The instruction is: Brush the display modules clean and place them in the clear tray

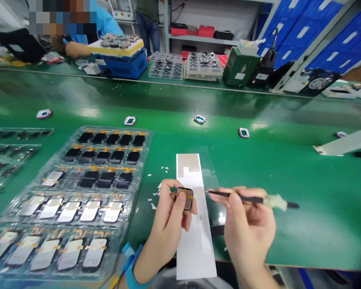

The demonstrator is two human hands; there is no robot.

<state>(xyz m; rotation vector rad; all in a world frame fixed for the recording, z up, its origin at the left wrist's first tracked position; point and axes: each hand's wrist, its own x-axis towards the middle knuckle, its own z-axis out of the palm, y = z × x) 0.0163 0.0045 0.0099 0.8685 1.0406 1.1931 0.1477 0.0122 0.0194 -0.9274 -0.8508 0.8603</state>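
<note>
My left hand (168, 218) is closed around a small dark square screen part (185, 197) with a yellow strip across it, held upright above a long white paper strip (194, 237). My right hand (248, 228) pinches black tweezers (246, 198) wrapped in tape near the back end. The tweezer tip points left and lies just right of the screen part. A blue strap (130, 263) circles my left wrist.
A clear plastic tray (75, 200) at left holds rows of dark and pale screen parts. Small pink-framed parts (200, 119) lie scattered on the green belt (303, 180). Across it stand stacked trays (203, 64), a blue box (124, 62), and a person in blue (78, 46).
</note>
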